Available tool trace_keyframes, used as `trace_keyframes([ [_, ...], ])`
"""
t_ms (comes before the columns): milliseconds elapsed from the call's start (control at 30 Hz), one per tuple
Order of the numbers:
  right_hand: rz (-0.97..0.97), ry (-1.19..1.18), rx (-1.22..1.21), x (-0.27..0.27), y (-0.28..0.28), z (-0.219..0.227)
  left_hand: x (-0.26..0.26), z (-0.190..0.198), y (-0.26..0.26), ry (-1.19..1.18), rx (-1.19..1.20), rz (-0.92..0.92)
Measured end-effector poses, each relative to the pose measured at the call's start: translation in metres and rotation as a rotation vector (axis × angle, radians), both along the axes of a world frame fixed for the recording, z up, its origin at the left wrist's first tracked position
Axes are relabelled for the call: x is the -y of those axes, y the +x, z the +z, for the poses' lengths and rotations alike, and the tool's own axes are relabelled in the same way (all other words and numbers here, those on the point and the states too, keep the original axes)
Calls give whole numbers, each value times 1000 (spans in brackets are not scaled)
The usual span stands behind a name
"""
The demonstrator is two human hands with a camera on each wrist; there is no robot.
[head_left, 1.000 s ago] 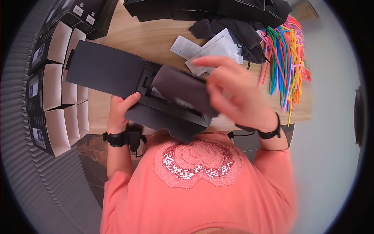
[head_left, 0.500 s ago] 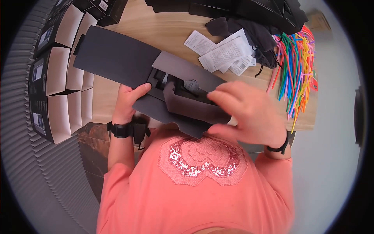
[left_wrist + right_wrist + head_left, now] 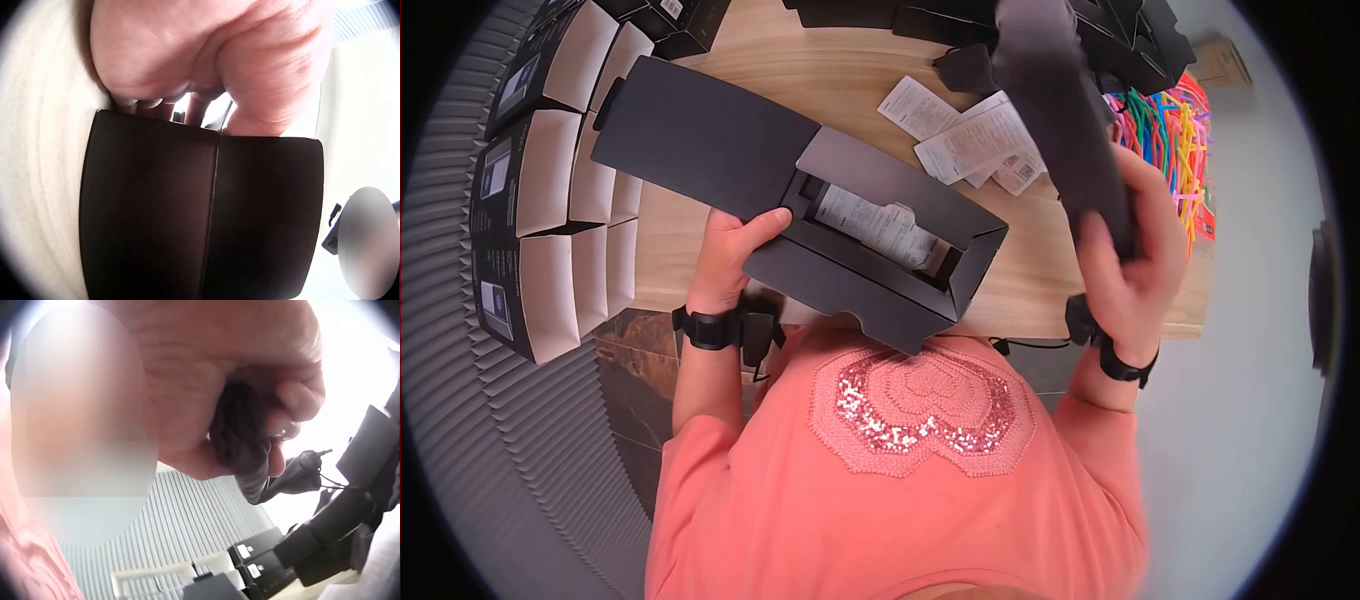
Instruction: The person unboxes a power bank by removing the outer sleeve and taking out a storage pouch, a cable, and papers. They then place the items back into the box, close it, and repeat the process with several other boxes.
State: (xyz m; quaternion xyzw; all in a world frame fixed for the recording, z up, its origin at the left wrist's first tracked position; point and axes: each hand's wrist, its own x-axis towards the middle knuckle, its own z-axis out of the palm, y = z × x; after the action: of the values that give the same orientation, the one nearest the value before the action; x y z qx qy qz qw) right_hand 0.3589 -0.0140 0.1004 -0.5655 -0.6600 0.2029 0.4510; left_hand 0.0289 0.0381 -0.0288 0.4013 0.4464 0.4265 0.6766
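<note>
Clearly, the right hand (image 3: 1138,298) has its fingers curled round the pouch (image 3: 1060,110), which points toward eleven o'clock — the box (image 3: 840,292) lies at nine, gripped by the left hand (image 3: 724,258).

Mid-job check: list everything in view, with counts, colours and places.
Open box: one, black, in left hand
Printed paper: white, inside that box
Long soft bundle: one, dark, in right hand
Loose slips: several, white, on table
Dark cloth: count unclear, beyond slips
Bendy sticks: many, multicoloured, table's right
Pale-lined boxes: several, black outside, left
Other boxes: several, black, far side
Carton: one, brown, far right
Table: one, pale wood, under these
Ribbed surface: one, grey, far left
Wrist straps: two, black, one per wrist
Shirt: one, coral, sequinned, near side
Hands: two, left, right
</note>
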Motion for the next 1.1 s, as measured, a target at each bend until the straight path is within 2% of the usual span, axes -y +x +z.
trace_keyframes([
  [67,-6,151,450,-19,-3,-11,0,2,0,4,12,7],
  [100,-7,150,450,-24,-4,-17,0,2,0,8,6,-10],
  [200,53,219,766,-47,-7,-41,-1,0,-2,14,2,-32],
  [300,118,300,733,-43,-15,-27,-2,1,0,23,7,-20],
  [333,179,275,652,-33,-23,-17,-1,1,0,24,9,-14],
  [400,432,121,515,-14,-37,-6,0,2,-2,9,-9,-14],
  [500,811,20,540,-4,-56,-30,-1,1,-1,8,-12,-19],
  [533,803,18,543,-4,-60,-31,0,0,-1,16,-1,-6],
  [600,673,54,754,-8,-64,-33,1,3,0,-13,-33,-12],
  [633,675,56,754,-12,-66,-37,2,4,-1,-44,-68,-13],
  [700,519,313,893,-23,-68,-44,3,4,-2,-20,-63,-21],
  [733,526,180,957,-26,-70,-43,2,4,-2,4,-57,-37],
  [767,516,180,958,-32,-70,-46,1,4,-2,9,-58,-45],
  [833,543,386,1010,-46,-69,-51,1,4,-2,14,-91,-41],
  [867,634,350,1082,-48,-70,-51,1,5,-1,16,-92,-48],
  [1000,696,323,1044,-54,-72,-52,3,6,0,11,-73,-31],
  [1067,829,162,1257,-45,-82,-51,1,5,0,31,-75,-38],
  [1100,830,161,1257,-46,-79,-56,1,3,0,24,-64,-43],
])
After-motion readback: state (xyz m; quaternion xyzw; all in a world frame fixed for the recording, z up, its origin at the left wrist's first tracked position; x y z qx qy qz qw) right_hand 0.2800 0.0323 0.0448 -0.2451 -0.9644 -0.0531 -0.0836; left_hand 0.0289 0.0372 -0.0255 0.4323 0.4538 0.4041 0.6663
